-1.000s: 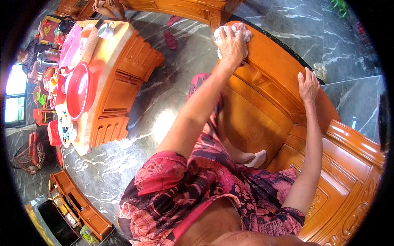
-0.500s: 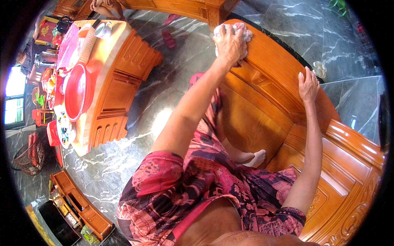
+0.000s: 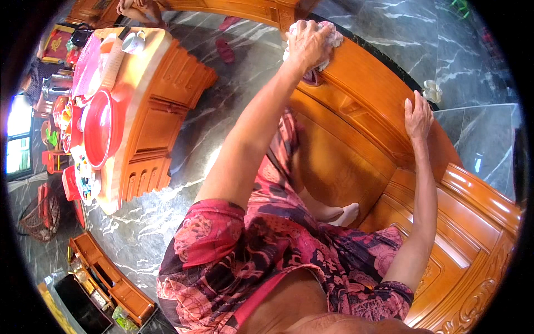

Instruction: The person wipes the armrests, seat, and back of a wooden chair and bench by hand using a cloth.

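My left hand [image 3: 309, 47] presses a crumpled white and pink cloth [image 3: 335, 37] onto the far end of a wooden bench's armrest [image 3: 367, 75]. Its fingers spread over the cloth, which bunches out on both sides, and a fold hangs at the inner edge. Nearer on the right, my right hand [image 3: 418, 116] lies on the same armrest with its fingers stretched out and nothing in them. Below the armrest are the bench's smooth wooden seat [image 3: 339, 161] and carved backrest [image 3: 445, 273].
To the left stands a wooden table [image 3: 153, 131] with a red basin [image 3: 99, 129], a white mug [image 3: 133, 42] and several other items. Pink slippers [image 3: 225, 50] lie on the grey marbled floor. White shoes [image 3: 431, 91] sit beyond the armrest. Another person's hands [image 3: 133, 8] show at the far left.
My left hand and the cloth have slid slightly farther out and left along the armrest. My right hand stays in place. The view has shifted a little.
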Available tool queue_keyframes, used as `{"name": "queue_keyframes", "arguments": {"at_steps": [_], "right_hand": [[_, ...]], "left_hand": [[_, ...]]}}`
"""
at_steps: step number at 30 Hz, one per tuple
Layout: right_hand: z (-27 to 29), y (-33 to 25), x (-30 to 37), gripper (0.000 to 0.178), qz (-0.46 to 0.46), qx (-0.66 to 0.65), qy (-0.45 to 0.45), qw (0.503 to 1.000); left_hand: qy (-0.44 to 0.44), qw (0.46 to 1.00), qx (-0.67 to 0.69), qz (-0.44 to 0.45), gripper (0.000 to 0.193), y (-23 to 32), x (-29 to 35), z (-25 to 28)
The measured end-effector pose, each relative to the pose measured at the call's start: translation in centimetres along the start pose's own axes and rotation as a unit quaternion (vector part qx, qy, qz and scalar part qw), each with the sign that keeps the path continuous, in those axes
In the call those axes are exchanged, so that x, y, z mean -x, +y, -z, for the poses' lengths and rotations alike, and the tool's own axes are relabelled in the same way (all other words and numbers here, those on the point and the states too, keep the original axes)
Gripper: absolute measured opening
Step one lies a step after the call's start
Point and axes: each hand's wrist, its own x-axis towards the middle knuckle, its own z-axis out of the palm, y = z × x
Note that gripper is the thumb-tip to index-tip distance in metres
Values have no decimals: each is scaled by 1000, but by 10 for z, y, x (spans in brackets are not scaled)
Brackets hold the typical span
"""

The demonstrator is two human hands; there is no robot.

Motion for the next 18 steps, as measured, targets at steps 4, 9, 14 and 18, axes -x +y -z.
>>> {"name": "queue_keyframes", "arguments": {"at_steps": [4, 9, 14, 18], "right_hand": [[1, 0, -1, 48, 5, -6, -1, 1000], [2, -1, -2, 47, 6, -4, 2, 1000], [9, -6, -2, 46, 0, 3, 5, 1000], [10, -7, -3, 44, 9, -1, 21, 1000]], "left_hand": [[-24, 1000, 4, -6, 46, -7, -12, -1], [-8, 999, 32, -33, 47, -24, -23, -13], [-31, 998, 45, -31, 49, -27, -29, -18], [-4, 999, 23, -31, 48, -22, -27, -19]]}}
